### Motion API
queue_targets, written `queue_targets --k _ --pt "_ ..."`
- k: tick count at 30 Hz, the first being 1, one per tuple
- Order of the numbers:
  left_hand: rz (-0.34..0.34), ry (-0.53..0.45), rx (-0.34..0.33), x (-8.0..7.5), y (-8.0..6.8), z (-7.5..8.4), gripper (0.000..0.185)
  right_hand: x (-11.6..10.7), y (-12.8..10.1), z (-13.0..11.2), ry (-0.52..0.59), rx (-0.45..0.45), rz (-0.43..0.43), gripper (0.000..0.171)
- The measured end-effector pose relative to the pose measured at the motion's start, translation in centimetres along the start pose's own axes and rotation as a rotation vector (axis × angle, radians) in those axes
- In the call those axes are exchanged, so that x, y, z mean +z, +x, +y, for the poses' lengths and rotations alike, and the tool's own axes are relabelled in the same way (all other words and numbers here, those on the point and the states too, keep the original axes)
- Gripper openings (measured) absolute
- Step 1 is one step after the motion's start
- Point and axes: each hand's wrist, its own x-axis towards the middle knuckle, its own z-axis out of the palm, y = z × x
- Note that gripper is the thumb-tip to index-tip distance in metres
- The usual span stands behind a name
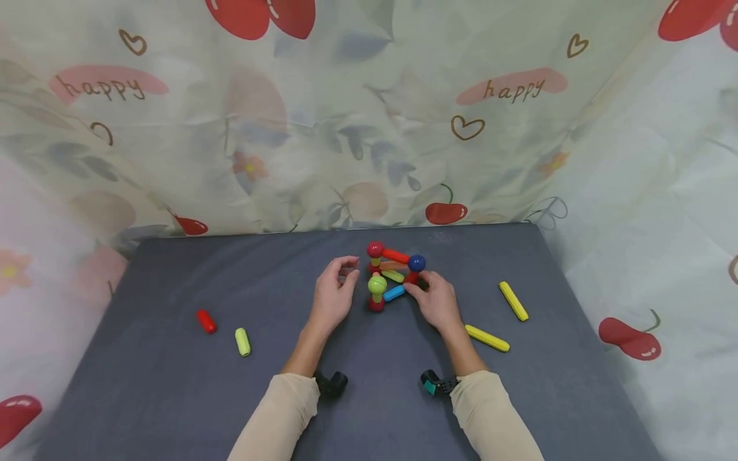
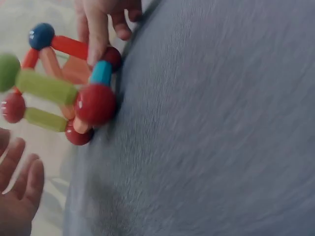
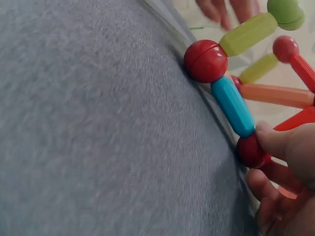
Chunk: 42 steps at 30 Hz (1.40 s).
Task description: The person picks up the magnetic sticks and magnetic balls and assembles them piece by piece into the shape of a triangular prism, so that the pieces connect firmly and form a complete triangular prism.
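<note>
A structure of coloured magnetic sticks and balls stands on the dark grey table point(image 1: 369, 397). Its upper corners are a green ball point(image 1: 377, 285), a blue ball point(image 1: 417, 263) and a red ball point(image 1: 375, 249); more red balls sit at its base. A blue stick point(image 3: 233, 106) links two base balls along the near side. My right hand point(image 1: 436, 301) pinches the right-hand base ball point(image 3: 252, 151) between thumb and fingers, at the blue stick's end. To the left of the structure, my left hand point(image 1: 337, 291) hovers apart from it, fingers loosely bent and holding nothing.
Two yellow sticks point(image 1: 487, 338) lie on the right of the table. A short red stick point(image 1: 206, 321) and a short light-green stick point(image 1: 243, 342) lie on the left. Behind the table hangs a patterned cloth point(image 1: 323, 128). Each wrist wears a black strap.
</note>
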Motion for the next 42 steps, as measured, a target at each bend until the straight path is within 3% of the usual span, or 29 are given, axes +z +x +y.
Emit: queue_targets --k 6,10,12,16,22,28,32,37,42 --pt "-0.172 0.113 -0.081 1.1 2.0 -1.1 0.041 0.4 -1.2 -1.0 0.079 0.057 -0.048 0.056" --pt "-0.165 0.149 -0.056 1.5 2.6 -1.6 0.031 1.4 -3.5 -2.4 0.144 0.077 0.006 0.067" --pt "-0.149 0.181 -0.032 1.6 2.9 -1.8 0.027 2.1 -4.8 -3.0 0.161 0.083 0.021 0.064" --pt "-0.129 0.218 -0.023 0.8 3.0 -1.7 0.024 3.9 -6.5 -4.5 0.128 0.042 -0.045 0.05" --pt "-0.144 0.241 -0.063 -0.6 1.4 -1.5 0.024 4.3 -5.7 -4.7 -0.058 -0.089 -0.047 0.037" --pt "-0.06 0.35 -0.091 -1.6 -0.9 -1.4 0.026 3.2 -3.8 -4.1 -0.127 -0.159 -0.033 0.031" --pt "-0.073 0.392 -0.15 -1.4 -2.2 -0.9 0.03 2.6 -2.8 -3.5 -0.205 -0.202 0.018 0.031" --pt "-0.056 0.376 -0.19 -1.0 -2.9 -0.5 0.038 1.7 -2.6 -3.5 -0.304 -0.185 -0.03 0.058" --pt "-0.033 0.361 -0.167 -1.1 -2.9 -0.6 0.045 -0.2 -3.4 -2.9 -0.418 -0.168 -0.115 0.091"
